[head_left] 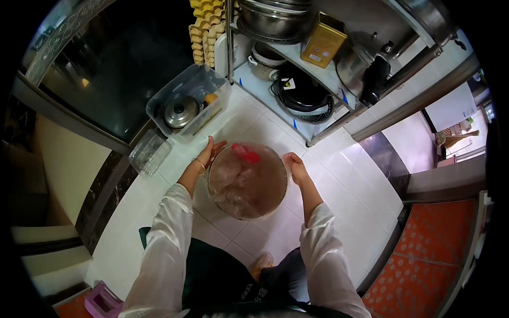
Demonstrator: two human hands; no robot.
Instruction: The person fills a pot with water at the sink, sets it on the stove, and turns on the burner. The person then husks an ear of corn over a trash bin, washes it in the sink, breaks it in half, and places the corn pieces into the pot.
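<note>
Between my hands is a wide round brown container (241,193). Crumpled clear plastic lies in or over it, with a bright red piece (245,153) near its far side. My left hand (208,153), a bracelet at its wrist, presses against the left rim with its fingers partly extended. On the opposite side my right hand (296,166) grips the rim with curled fingers. The container's underside is hidden, so I cannot tell whether it rests on the floor.
A clear plastic bin (214,108) holding a lidded pot (181,112) stands ahead left, beside a clear plastic box (150,152). A metal shelf (254,85) carries pots, a gold tin (324,41) and a black appliance (305,95). Orange mats (424,254) lie right.
</note>
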